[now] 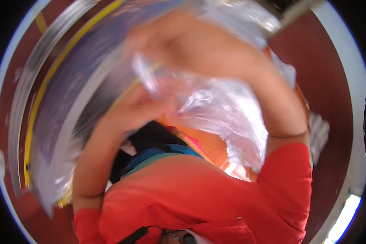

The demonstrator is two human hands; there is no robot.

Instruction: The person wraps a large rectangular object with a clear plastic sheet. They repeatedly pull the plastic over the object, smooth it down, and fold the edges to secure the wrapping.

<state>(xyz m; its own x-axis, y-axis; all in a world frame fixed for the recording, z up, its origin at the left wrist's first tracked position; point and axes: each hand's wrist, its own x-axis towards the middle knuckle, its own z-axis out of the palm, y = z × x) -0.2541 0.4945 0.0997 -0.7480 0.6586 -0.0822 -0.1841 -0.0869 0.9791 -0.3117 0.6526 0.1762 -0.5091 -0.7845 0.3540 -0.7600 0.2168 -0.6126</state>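
Both hands are raised close together in front of my chest, smeared by motion. My left hand (148, 99) is the lower one, its fingers reaching toward the right. Above it, my right hand (162, 42) bends over to the left. A shiny whitish streak (145, 75) shows between them; it looks like clear plastic, but blur hides its form. Crumpled clear plastic sheeting (219, 105) spreads from beside the hands toward my right arm. Whether the fingers grip this plastic cannot be made out.
A long blue-grey surface (65, 85) under clear plastic lies left, bordered by a yellow strip (36, 110) and metal rails (22, 101). An orange surface (207, 142) shows below the sheeting. More clear plastic (248, 16) sits at the far side. Dark red floor (325, 73) lies right.
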